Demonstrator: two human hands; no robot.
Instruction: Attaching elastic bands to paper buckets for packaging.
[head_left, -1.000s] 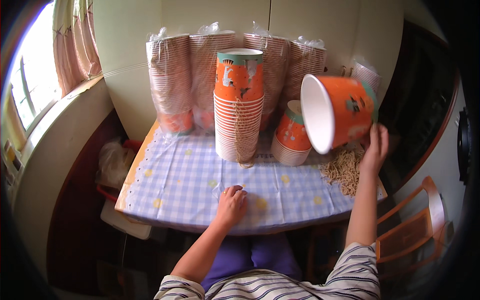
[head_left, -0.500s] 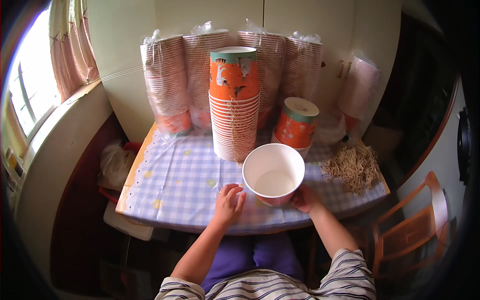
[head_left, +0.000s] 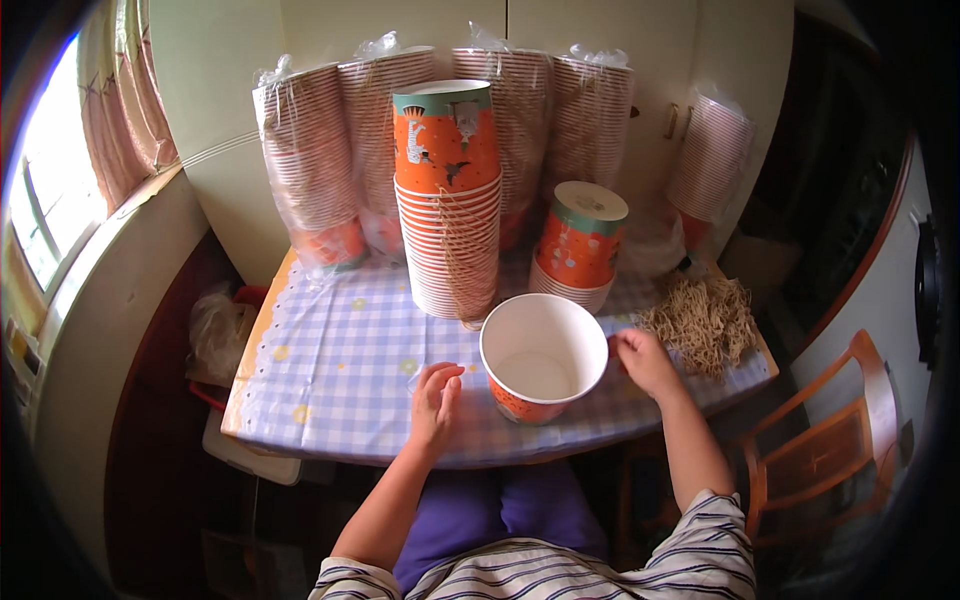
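A white-lined paper bucket (head_left: 545, 350) with an orange printed outside stands upright near the table's front edge, its mouth toward me. My left hand (head_left: 436, 408) is at its left, apart from it, fingers loosely spread and holding nothing. At the bucket's right rim is my right hand (head_left: 645, 362), its fingers curled in a pinch. Whatever is between those fingertips is too small to make out. Behind the bucket rises a tall stack of upturned orange buckets (head_left: 446, 210), with thin tan cords hanging down its side. To its right sits a shorter upturned stack (head_left: 578, 250).
A heap of tan paper cords (head_left: 705, 325) lies at the table's right end. Several plastic-wrapped bucket stacks (head_left: 305, 160) line the back, against pale cupboards. A blue checked cloth (head_left: 345, 375) covers the table. A wooden chair (head_left: 825, 450) stands at the right.
My right hand has moved from low beside the bucket up and right to its rim. The left hand keeps nearly the same pose. The whole view has shifted slightly.
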